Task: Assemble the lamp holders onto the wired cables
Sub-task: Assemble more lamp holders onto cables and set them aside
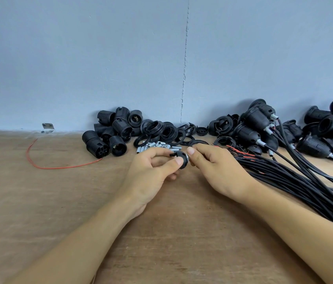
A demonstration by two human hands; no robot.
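My left hand (153, 171) grips a small black lamp-holder cap (180, 158) between thumb and fingers, just above the wooden table (59, 201). My right hand (212, 169) pinches a small silver metal tube (187, 157) at the cap's right end. Black threaded lamp-holder bodies (110, 132) are piled at the back centre-left. A bundle of black wired cables (304, 181) with red wire ends runs off to the right, under my right wrist.
Black rings and caps (167, 132) and a small heap of silver tubes (157, 146) lie just behind my hands. Assembled holders on cables (264, 124) fill the back right. A loose red wire (38, 160) curls at the left. A grey wall (141, 58) closes the back.
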